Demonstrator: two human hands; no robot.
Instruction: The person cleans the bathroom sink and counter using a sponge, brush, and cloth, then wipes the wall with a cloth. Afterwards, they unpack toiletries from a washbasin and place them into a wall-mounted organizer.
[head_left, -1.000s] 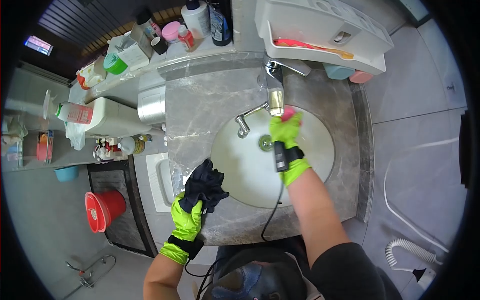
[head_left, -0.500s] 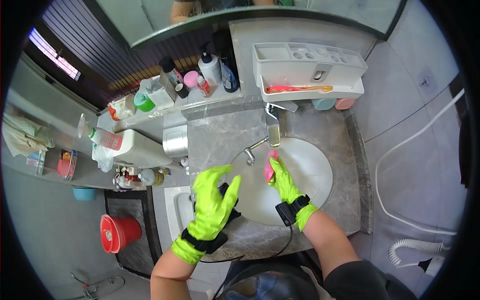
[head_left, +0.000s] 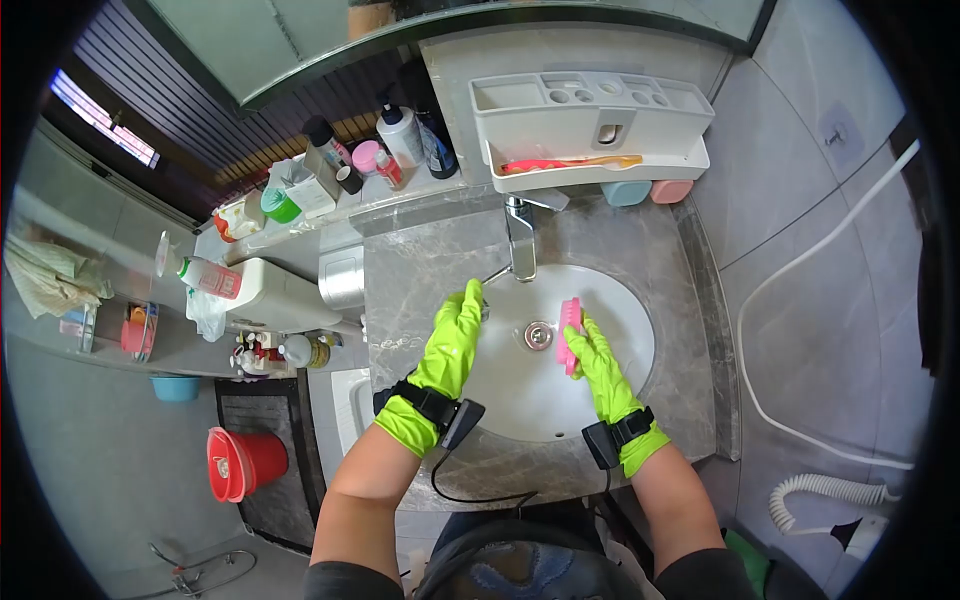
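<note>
Well, my hands are apart: my right hand [head_left: 603, 377] has the pink brush [head_left: 570, 330] pinched over the basin [head_left: 520, 400], not yet set down; my left hand [head_left: 452, 345] is beside the tap [head_left: 521, 245], grip unclear.

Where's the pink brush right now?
In the head view, the pink brush is in the right hand, over the sink basin, just right of the drain.
</note>
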